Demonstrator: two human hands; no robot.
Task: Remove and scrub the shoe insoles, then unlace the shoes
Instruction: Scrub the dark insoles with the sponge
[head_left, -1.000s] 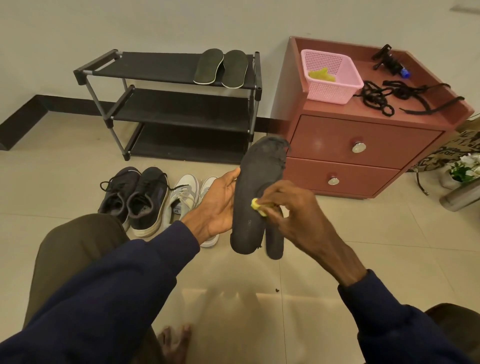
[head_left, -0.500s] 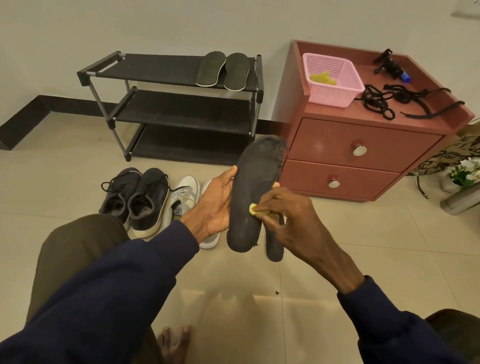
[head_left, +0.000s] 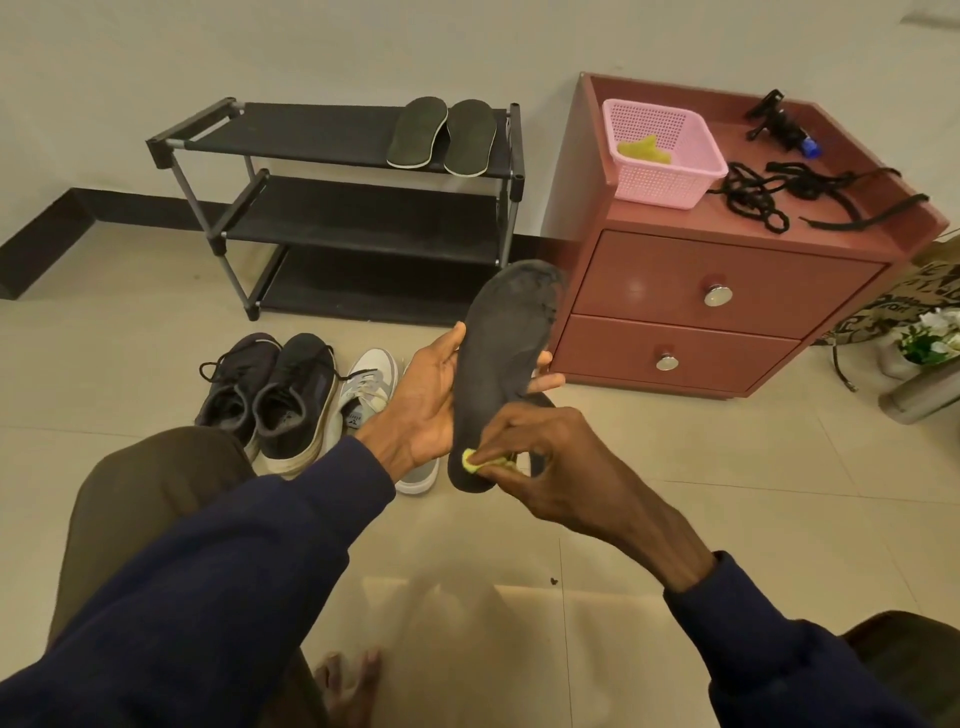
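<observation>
My left hand (head_left: 428, 397) holds a dark insole (head_left: 501, 358) upright by its edges, toe end up. A second dark insole (head_left: 540, 402) sits behind it, mostly hidden. My right hand (head_left: 550, 460) pinches a small yellow-green scrub pad (head_left: 471, 460) against the heel end of the front insole. On the floor to the left stand a pair of dark laced sneakers (head_left: 270, 397) and a pair of white-grey laced sneakers (head_left: 371, 400), partly hidden by my left hand. Two more insoles (head_left: 441, 135) lie on the top shelf of the black shoe rack (head_left: 332, 208).
A red two-drawer cabinet (head_left: 717, 291) stands at right, carrying a pink basket (head_left: 662, 153) with a yellow cloth, loose black laces (head_left: 779, 195) and a dark spray bottle (head_left: 782, 124). A metal flask (head_left: 922, 397) and white flowers (head_left: 932, 335) are at far right. My knees and bare foot (head_left: 348, 686) are below.
My right hand has slid the yellow pad down the insole from its middle toward the heel end. My left hand keeps the same hold on the insole.
</observation>
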